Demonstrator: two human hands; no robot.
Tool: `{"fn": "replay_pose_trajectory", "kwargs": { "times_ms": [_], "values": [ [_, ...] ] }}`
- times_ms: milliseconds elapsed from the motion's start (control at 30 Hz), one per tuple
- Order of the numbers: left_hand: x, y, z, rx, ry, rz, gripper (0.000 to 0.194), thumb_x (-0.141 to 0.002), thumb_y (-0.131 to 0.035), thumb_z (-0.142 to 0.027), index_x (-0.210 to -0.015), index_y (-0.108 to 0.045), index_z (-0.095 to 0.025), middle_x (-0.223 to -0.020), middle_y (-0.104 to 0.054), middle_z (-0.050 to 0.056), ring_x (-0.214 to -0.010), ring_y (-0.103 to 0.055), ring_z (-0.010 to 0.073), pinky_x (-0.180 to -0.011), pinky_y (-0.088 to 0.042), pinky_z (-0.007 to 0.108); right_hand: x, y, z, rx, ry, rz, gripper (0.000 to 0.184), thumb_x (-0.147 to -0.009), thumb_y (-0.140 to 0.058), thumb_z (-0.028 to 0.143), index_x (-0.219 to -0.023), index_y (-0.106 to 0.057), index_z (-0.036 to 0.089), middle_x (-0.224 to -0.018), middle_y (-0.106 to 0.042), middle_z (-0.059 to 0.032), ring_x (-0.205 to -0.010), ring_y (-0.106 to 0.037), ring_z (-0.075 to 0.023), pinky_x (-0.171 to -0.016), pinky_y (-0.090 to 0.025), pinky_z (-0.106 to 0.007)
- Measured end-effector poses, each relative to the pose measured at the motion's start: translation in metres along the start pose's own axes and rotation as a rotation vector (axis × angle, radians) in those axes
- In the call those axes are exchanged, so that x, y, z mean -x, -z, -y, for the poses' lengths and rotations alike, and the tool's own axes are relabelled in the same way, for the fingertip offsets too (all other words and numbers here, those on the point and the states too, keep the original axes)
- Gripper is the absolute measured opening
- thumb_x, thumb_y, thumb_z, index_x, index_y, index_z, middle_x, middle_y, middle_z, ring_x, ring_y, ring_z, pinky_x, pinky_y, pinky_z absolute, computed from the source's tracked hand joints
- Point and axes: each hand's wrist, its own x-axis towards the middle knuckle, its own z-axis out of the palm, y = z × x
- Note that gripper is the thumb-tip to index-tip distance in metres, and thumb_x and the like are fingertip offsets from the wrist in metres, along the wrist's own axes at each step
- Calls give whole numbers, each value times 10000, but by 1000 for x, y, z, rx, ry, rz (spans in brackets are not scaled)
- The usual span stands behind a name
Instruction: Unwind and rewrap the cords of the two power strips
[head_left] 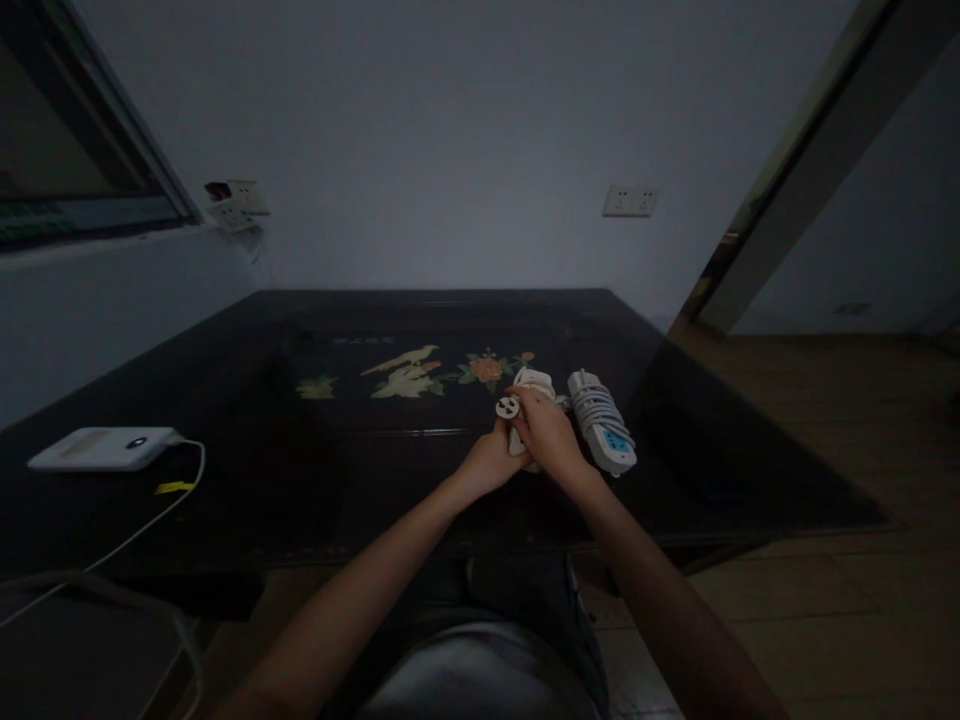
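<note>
My two hands meet over the dark table, closed around a white power strip (535, 379) that they partly cover. My left hand (491, 462) grips its near end from the left. Across its upper part lies my right hand (548, 432), with fingers bent at the cord and the round white plug (507, 407). The plug's dark prongs face up and toward me. Just right of my right hand rests a second power strip (616, 449), with blue sockets and a grey cord (598, 410) wound around it. How far the held strip's cord is wound is hidden.
The black table (420, 500) has a bird-and-flower picture (409, 375) on its top. A white power bank (105, 449) with a white cable (154, 520) lies at the left. Wall sockets (630, 201) sit above the back edge, and a window (82, 130) is at upper left.
</note>
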Motion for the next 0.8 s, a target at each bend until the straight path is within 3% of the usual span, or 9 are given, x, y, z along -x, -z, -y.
{"fn": "replay_pose_trajectory", "kwargs": {
  "times_ms": [233,333,467,567,800],
  "values": [
    [-7,9,20,131,-195,-49,316,-752,-626,-313,-1002,-607,-120,-922,-670,89,-854,-615,229,-779,-468,324,12,-15,-4,-165,57,-97,370,-859,-420,88,-1172,-602,165,-1072,-583,-114,-996,-555,-218,-881,-453,-350],
    [-8,16,24,337,-213,66,307,-761,-632,-298,-1009,-620,-118,-929,-673,67,-835,-607,197,-779,-468,306,18,-19,-4,-131,82,-115,419,-868,-388,77,-1231,-585,148,-1053,-560,-126,-996,-522,-225,-889,-452,-364],
    [-6,24,32,621,-90,174,386,-732,-687,-349,-1029,-620,-112,-957,-674,67,-847,-608,181,-789,-473,301,24,-20,3,3,92,-92,461,-856,-407,64,-1284,-558,145,-1083,-537,-141,-990,-471,-246,-897,-439,-379],
    [-4,26,36,698,-47,75,452,-713,-711,-333,-1088,-588,-112,-1018,-663,96,-860,-614,180,-789,-485,311,28,-20,10,88,71,-84,457,-871,-414,96,-1307,-540,153,-1101,-536,-146,-985,-448,-264,-897,-429,-398],
    [0,31,26,430,-242,-166,292,-797,-612,-238,-1075,-612,-149,-1072,-663,83,-986,-608,185,-895,-470,324,33,-18,15,85,58,-34,465,-882,-388,126,-1329,-508,169,-1126,-535,-140,-1015,-435,-274,-908,-418,-414]
  ]
}}
